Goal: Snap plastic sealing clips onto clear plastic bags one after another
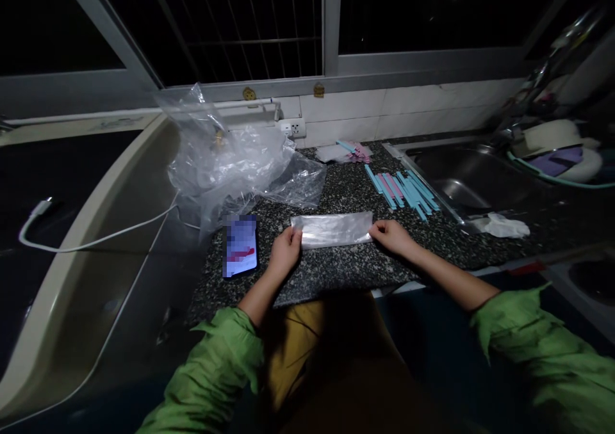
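A flat, clear plastic bag (pixel 335 230) is stretched sideways just above the speckled counter (pixel 331 274). My left hand (pixel 287 249) pinches its left end, thumb on top. At the other end, my right hand (pixel 391 237) grips the lower right corner between thumb and fingers. The bag looks long and narrow; whether anything lies inside I cannot make out. A lit phone (pixel 241 246) lies left of my left hand. Beyond my right hand are several blue sticks (pixel 417 192) and a few pink sticks (pixel 389 187), loosely side by side.
Crumpled clear plastic (pixel 235 165) heaps up at the back left. A small packet with pink bits (pixel 355 152) lies near the wall, below a socket (pixel 298 127). To the right are a steel sink (pixel 461 178) and a crumpled white wad (pixel 507 226). A white cable (pixel 96 245) crosses on the left.
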Tool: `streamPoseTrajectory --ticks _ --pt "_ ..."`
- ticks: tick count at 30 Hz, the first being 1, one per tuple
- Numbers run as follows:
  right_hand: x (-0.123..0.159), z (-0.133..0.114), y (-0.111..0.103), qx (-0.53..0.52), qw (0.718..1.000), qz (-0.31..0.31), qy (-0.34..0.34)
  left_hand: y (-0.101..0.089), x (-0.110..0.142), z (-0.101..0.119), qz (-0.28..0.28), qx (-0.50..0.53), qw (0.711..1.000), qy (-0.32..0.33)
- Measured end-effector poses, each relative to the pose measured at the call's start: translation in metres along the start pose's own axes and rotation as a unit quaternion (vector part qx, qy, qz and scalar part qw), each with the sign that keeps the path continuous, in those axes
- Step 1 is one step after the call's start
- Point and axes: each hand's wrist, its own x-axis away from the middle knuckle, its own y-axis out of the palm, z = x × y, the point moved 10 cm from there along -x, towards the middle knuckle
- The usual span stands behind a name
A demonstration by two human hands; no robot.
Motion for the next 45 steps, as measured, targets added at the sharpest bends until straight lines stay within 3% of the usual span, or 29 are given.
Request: streamPoseTrajectory --ticks 5,10,15,19,22,25,28,31,35,41,45 --pt "0.003 -0.002 -0.002 0.081 0.994 -0.024 0.068 -0.007 0.006 0.008 0.003 -0.198 0.980 -0.015" --pt "0.004 -0.011 -0.006 0.167 0.983 -0.026 0.075 -0.007 0.014 0.013 -0.032 -0.264 0.964 -0.023" --pt "-0.002 -0.013 -0.003 0.179 0.982 -0.036 0.051 -0.002 0.030 0.015 -0.130 -0.294 0.946 -0.038" --pt "-0.006 -0.026 0.001 0.162 0.986 -0.041 -0.018 -0.006 0.042 0.015 -0.218 -0.296 0.930 -0.029" --pt "-0.009 -0.038 0.009 0.136 0.987 -0.056 -0.068 -0.028 0.035 0.025 -0.143 -0.304 0.942 -0.016" --pt "-0.015 -0.051 0.019 0.123 0.982 -0.079 -0.120 -0.035 0.029 0.050 -0.049 -0.284 0.954 0.081" --pt "-0.023 -0.067 0.028 0.116 0.971 -0.097 -0.182 -0.006 0.034 0.069 -0.105 -0.195 0.956 0.193" --pt "-0.030 -0.079 0.036 0.111 0.964 -0.113 -0.212 0.019 0.043 0.069 -0.147 -0.205 0.942 0.223" --pt "-0.038 -0.086 0.038 0.122 0.972 -0.096 -0.178 0.034 0.053 0.060 -0.134 -0.269 0.929 0.214" --pt "-0.045 -0.082 0.027 0.136 0.988 -0.034 -0.065 0.045 0.059 0.043 -0.083 -0.300 0.939 0.147" --pt "-0.044 -0.083 0.034 0.161 0.984 -0.064 -0.028 0.046 0.060 0.043 -0.076 -0.285 0.944 0.148"
